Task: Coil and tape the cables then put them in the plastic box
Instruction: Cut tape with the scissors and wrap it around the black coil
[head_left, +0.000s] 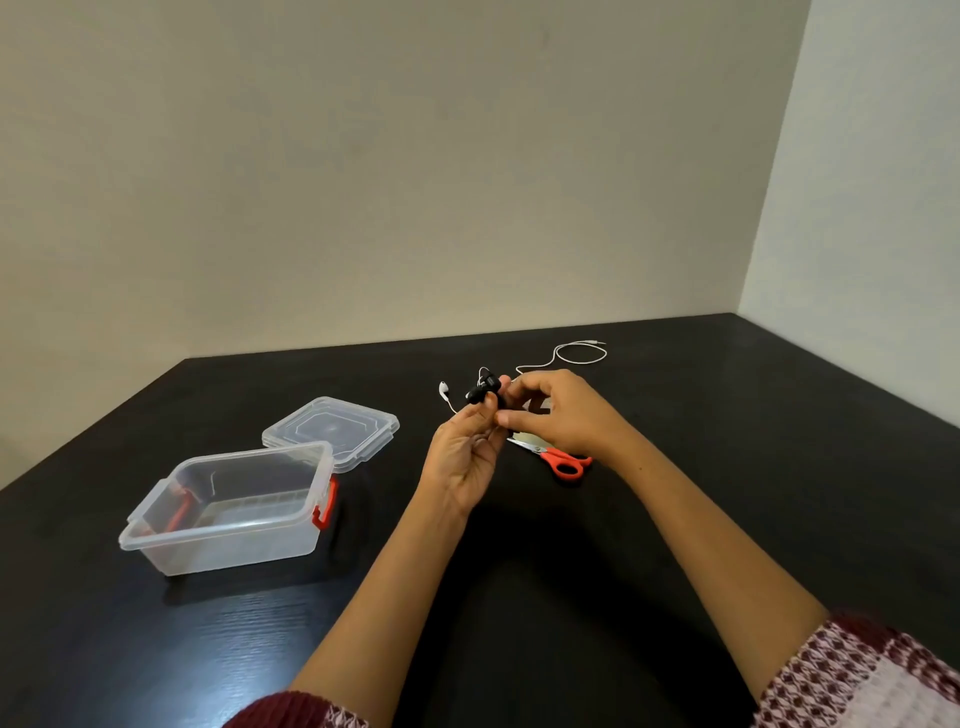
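Above the middle of the black table, my left hand (467, 457) and my right hand (558, 410) meet around a small black roll of tape (482, 391), fingertips pinching it from both sides. A white earphone cable (576, 358) lies on the table behind my hands, its plug end looping to the back right. One earbud (443, 388) shows just left of the tape. Whether the cable passes through my fingers is hidden. The clear plastic box (228, 512) with red latches stands open at the left, nothing inside.
The box's clear lid (332, 428) lies flat behind the box. Red-handled scissors (563, 460) rest on the table beneath my right hand. The black table (779, 467) meets beige walls at the back and right.
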